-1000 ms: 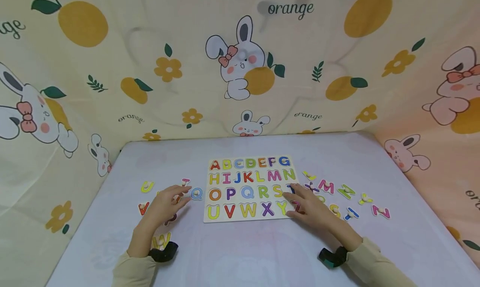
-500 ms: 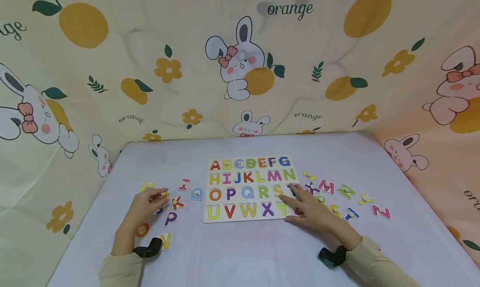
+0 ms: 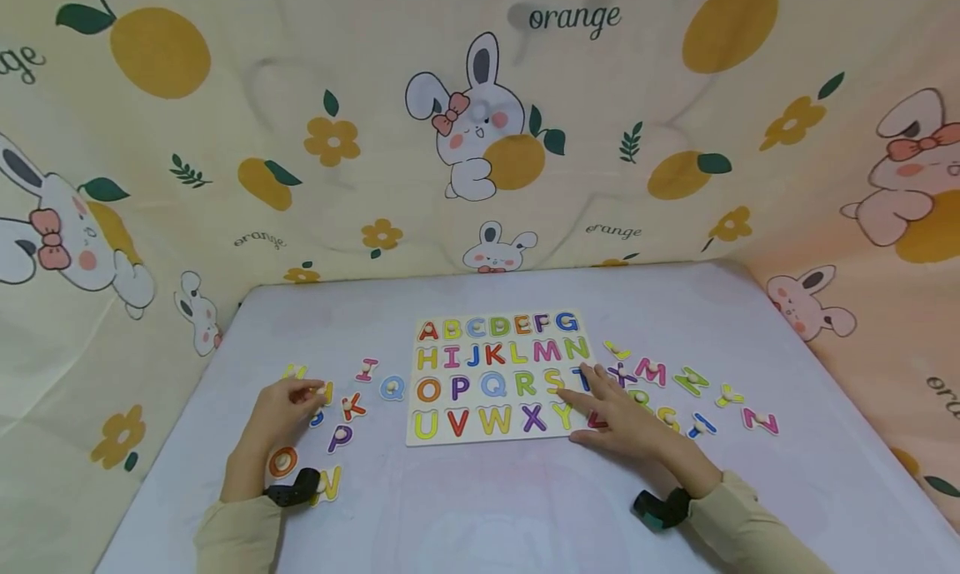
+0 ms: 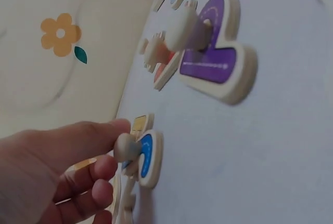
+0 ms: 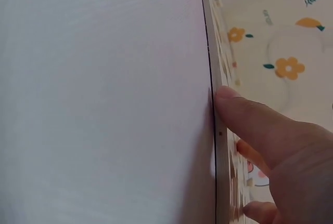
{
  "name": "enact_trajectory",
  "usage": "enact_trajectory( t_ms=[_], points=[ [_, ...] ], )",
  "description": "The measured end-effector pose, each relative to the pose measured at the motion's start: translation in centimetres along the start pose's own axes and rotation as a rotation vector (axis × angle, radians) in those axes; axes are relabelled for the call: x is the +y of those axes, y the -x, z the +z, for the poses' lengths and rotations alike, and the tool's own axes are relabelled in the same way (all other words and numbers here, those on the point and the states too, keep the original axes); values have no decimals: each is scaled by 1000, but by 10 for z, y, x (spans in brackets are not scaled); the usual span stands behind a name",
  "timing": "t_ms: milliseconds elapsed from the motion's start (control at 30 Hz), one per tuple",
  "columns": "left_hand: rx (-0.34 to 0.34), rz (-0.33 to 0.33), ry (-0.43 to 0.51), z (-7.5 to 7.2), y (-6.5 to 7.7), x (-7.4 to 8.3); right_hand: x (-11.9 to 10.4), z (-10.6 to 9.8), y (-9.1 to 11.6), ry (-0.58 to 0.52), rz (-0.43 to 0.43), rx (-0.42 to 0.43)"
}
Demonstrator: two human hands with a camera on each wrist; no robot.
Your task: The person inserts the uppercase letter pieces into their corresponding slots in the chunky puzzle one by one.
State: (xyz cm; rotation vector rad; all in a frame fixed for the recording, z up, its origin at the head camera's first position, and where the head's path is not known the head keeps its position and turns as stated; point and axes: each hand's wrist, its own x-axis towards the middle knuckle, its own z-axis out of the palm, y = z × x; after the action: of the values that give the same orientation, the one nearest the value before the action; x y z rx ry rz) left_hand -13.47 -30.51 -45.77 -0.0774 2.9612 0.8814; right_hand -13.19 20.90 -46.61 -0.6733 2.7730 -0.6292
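On the white table lies a wooden alphabet board (image 3: 480, 377), its top-row letters fitted with knobs. My left hand (image 3: 273, 416) is left of it, thumb and fingertips drawn together at a yellow letter piece (image 3: 327, 392). In the left wrist view the thumb (image 4: 88, 135) meets that piece where its knob is hidden. A blue letter piece (image 4: 148, 156) stands just in front, its knob overlapping the fingertips in view. My right hand (image 3: 622, 416) rests on the board's right side, fingers spread; its thumb (image 5: 244, 112) presses the near edge.
Left of the board lie a pink I (image 3: 367, 370), a light blue Q (image 3: 392, 388), a red K (image 3: 352, 406), a purple P (image 3: 340, 437), an orange O (image 3: 282, 461) and a yellow W (image 3: 328, 484). Several more, including a pink M (image 3: 650, 371), lie scattered right.
My left hand has moved left and slightly down, away from the Q and I, uncovering the K, P and O. The right hand stays on the board, with only a slight shift of its fingers.
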Motion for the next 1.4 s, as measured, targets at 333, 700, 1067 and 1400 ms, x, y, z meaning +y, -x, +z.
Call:
enact_trajectory(
  t_ms=[333, 700, 1067, 1400],
  points=[
    [21, -42, 31, -3, -3, -2, -4, -1, -1, 35, 14, -9],
    [58, -35, 11, -2, -4, 0, -10, -3, -1, 124, -21, -37],
    [150, 16, 31, -5, -9, 20, -9, -1, -2, 130, -35, -43],
    [174, 74, 35, -2, -20, 39, -12, -3, -1, 92, -19, -45]
  ],
)
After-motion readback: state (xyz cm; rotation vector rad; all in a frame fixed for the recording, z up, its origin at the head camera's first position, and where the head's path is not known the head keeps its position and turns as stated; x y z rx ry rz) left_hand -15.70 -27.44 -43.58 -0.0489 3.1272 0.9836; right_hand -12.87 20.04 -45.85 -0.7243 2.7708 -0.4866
